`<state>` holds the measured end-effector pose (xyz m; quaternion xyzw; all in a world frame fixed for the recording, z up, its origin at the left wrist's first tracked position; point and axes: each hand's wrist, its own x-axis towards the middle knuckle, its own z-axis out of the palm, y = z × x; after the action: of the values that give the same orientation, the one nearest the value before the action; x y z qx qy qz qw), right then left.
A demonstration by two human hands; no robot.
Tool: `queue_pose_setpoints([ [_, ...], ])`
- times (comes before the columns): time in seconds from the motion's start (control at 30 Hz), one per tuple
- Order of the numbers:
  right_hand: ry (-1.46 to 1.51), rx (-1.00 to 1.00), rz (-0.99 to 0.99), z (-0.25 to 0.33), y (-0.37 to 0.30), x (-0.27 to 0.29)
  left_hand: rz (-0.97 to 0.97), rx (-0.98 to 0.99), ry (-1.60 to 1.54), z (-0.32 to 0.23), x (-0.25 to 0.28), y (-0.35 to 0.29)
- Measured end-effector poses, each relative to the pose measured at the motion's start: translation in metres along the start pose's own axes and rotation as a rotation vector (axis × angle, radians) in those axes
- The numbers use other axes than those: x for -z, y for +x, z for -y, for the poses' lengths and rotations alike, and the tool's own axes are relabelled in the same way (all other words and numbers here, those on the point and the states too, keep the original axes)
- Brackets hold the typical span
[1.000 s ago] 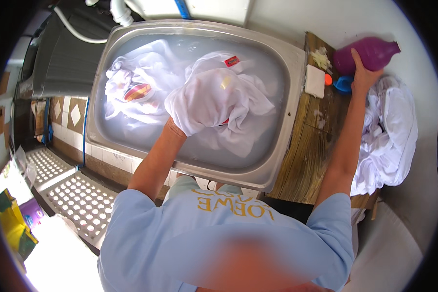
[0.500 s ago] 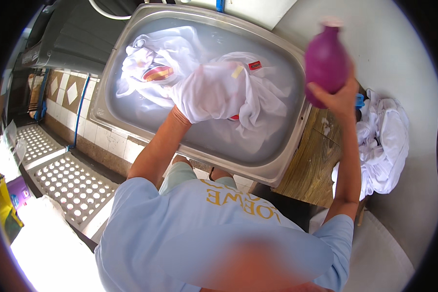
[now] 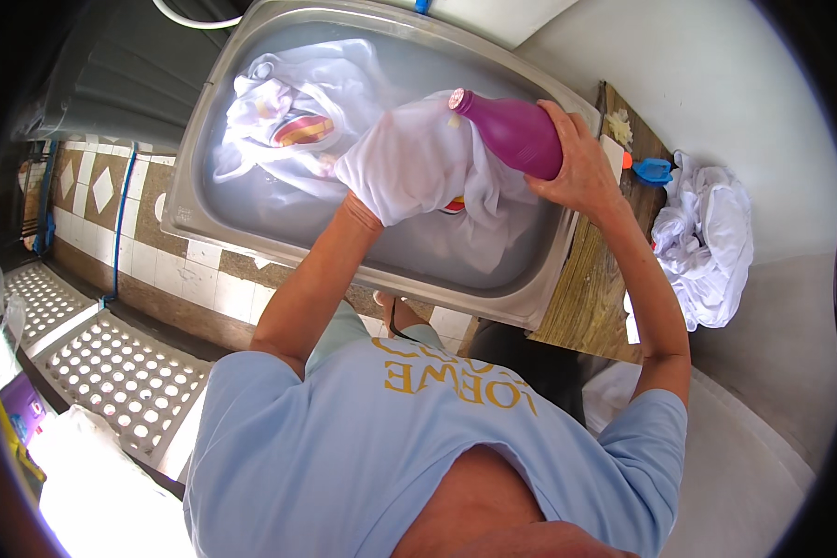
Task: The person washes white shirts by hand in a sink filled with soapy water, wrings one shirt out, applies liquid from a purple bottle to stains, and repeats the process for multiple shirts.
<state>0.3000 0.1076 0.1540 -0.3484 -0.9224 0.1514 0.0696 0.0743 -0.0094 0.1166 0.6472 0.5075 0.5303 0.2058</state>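
Fingers (image 3: 556, 119) of the right hand (image 3: 583, 172) are wrapped round the fat base of the bottle (image 3: 507, 135), spread only as wide as its girth, with the thumb on the near side. I have that bottle at one o'clock, tipped nearly flat over the basin (image 3: 502, 312), its mouth aimed at ten o'clock and very close to the cloth (image 3: 405, 158); whether they touch I cannot tell. My left hand is inside that cloth at twelve o'clock, covered down to the wrist (image 3: 365, 212), so I cannot judge how far its fingers are spread or how well they grip. My main worry is the bottle: it looks smooth and, if my skin is wet, a hold this far back could let the neck swing down or the whole thing slide into the cloudy water. Too steep a tilt, or a hard squeeze, might send its contents past the cloth into the basin or over the second cloth (image 3: 298, 112) at eleven; I see no stream. Should the covered hand relax, its wet wrap could slump off under its own weight. Drawing the right elbow outward carelessly might also drag the pile (image 3: 707, 246) at three o'clock, close beside that forearm along the bench (image 3: 581, 312).
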Motion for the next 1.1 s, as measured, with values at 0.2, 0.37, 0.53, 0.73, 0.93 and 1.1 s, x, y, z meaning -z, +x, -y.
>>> queue_pose_setpoints([
  [0.2,-0.109,-0.002,0.024,0.006,0.004,0.003,-0.026,0.037,0.007,0.012,-0.004,-0.006],
  [0.37,-0.166,-0.015,0.059,0.01,0.006,0.006,-0.047,0.045,-0.004,0.018,-0.008,-0.007],
  [0.53,-0.226,-0.019,0.08,0.01,0.007,0.009,-0.038,0.084,0.012,0.005,-0.005,-0.003],
  [0.73,-0.264,-0.008,0.095,0.009,0.008,0.014,-0.046,0.037,-0.028,0.016,-0.009,-0.005],
  [0.93,-0.256,-0.034,0.148,0.017,0.012,0.017,-0.054,0.062,0.034,0.023,-0.01,-0.013],
  [1.1,-0.093,-0.011,0.116,0.001,0.002,0.008,0.228,0.093,0.274,0.007,-0.007,0.004],
])
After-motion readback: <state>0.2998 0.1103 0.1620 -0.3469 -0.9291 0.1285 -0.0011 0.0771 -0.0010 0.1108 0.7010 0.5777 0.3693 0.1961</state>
